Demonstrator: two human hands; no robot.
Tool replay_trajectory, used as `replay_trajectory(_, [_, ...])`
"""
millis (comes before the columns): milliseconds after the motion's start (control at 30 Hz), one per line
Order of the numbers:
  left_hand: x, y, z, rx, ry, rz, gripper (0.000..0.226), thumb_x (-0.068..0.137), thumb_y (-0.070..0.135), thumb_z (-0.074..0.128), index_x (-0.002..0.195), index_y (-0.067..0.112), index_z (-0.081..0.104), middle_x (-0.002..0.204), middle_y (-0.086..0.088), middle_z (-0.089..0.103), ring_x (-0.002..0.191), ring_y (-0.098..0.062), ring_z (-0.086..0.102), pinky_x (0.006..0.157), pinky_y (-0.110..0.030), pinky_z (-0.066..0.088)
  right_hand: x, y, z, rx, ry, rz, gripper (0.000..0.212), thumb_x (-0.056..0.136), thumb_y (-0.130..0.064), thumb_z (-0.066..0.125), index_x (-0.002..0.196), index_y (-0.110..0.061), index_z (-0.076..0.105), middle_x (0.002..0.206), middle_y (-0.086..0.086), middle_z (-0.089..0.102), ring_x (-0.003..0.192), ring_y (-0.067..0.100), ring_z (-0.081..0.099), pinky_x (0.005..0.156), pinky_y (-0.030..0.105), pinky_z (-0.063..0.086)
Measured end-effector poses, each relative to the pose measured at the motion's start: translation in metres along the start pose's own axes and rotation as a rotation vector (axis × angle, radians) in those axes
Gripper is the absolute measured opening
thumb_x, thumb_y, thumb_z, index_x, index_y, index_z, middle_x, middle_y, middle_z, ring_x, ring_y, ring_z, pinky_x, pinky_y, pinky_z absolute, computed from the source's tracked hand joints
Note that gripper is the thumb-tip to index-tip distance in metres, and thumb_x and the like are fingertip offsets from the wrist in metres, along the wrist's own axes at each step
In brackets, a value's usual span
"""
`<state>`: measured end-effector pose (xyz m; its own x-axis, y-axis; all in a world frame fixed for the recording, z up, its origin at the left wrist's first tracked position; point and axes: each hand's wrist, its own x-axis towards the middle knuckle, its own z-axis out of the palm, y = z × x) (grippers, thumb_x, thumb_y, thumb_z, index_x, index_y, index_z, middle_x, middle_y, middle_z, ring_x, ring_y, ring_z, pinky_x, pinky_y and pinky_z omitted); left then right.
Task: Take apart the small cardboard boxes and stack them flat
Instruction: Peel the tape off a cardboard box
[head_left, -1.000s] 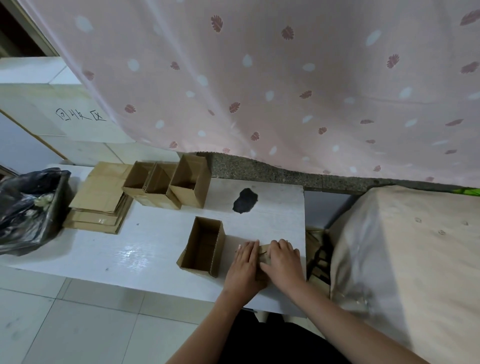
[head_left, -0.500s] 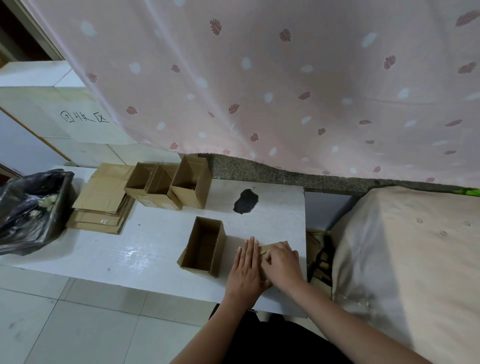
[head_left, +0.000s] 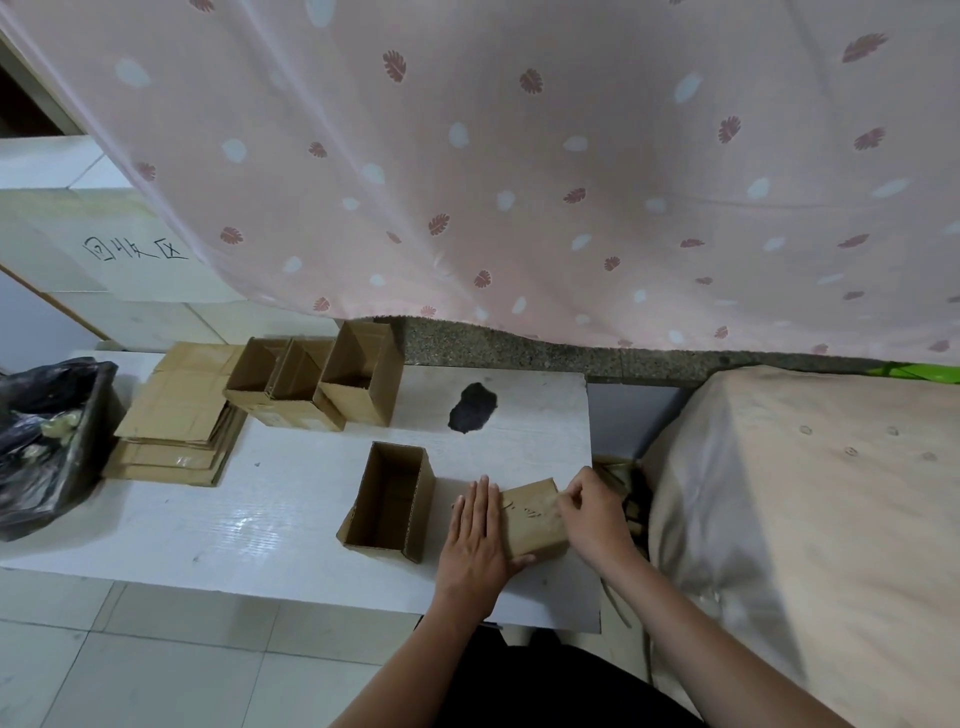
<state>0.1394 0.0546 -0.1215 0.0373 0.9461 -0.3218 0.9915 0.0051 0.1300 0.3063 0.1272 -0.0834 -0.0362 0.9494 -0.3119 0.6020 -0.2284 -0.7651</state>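
Three handwritten black characters, 回收区 (head_left: 134, 249), stand on the white tiled ledge (head_left: 62, 218) far up and left of the hands, while faint scrawled marks on the flattened box (head_left: 530, 517) between the hands cannot be read.

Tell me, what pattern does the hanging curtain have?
The curtain is pale pink with red leaves and white spots; head view.

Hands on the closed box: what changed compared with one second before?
The right hand slid rightward to the closed box edge, fingers curled there, uncovering its top. The left hand stayed flat on it. Open box and flat stack unchanged.
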Motion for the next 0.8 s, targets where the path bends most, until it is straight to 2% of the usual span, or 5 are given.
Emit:
replay_trajectory(133, [0.001,-0.001,0.0,-0.01,-0.013,-0.003,0.107,0.089,0.08,0.02,0.144,0.007,-0.035,0.156,-0.013,-0.037,0.146,-0.029,-0.033,0.118,-0.04,-0.026,0.003,0.001,-0.012,0.059,0.046,-0.002,0.014,0.096,-0.003,0.049,0.09,-0.016,0.049,0.084,0.006,0.067,0.069,0.007,0.067,0.058,0.027,0.056])
replay_trajectory(233, [0.0,-0.001,0.0,-0.029,-0.015,-0.001,0.108,0.089,0.081,0.018,0.145,0.007,-0.036,0.154,-0.012,-0.041,0.145,-0.028,-0.035,0.117,-0.038,-0.027,0.004,0.003,-0.022,0.087,0.094,0.001,0.025,0.096,0.005,0.044,0.102,-0.015,0.057,0.085,0.009,0.063,0.072,0.024,0.067,0.065,0.039,0.06])
replay_trajectory(333, [-0.001,0.002,-0.003,-0.02,-0.012,0.0,0.107,0.09,0.079,0.019,0.146,0.005,-0.035,0.152,-0.013,-0.043,0.144,-0.029,-0.036,0.12,-0.04,-0.022,0.003,0.002,-0.02,0.106,0.021,0.067,0.029,0.1,0.001,0.041,0.089,-0.014,0.064,0.085,0.01,0.062,0.063,0.023,0.07,0.059,0.033,0.061])
replay_trajectory(533, [0.002,0.024,-0.013,0.049,-0.006,0.158,0.103,0.098,0.05,0.05,0.152,0.007,-0.026,0.159,-0.017,-0.03,0.145,-0.032,-0.032,0.114,-0.042,-0.03,0.007,-0.008,-0.005,0.304,-0.146,0.237,0.035,0.102,-0.007,0.04,0.08,-0.003,0.067,0.082,0.019,0.07,0.075,0.027,0.073,0.074,0.041,0.062])
replay_trajectory(800, [0.012,0.03,-0.024,0.156,-0.03,0.129,0.095,0.098,0.032,0.055,0.156,0.023,-0.02,0.165,-0.017,-0.002,0.153,-0.035,-0.002,0.122,-0.053,0.0,0.0,-0.01,-0.011,0.434,-0.169,0.218,0.033,0.104,-0.007,0.037,0.086,0.004,0.062,0.083,0.028,0.068,0.072,0.031,0.074,0.066,0.034,0.061])
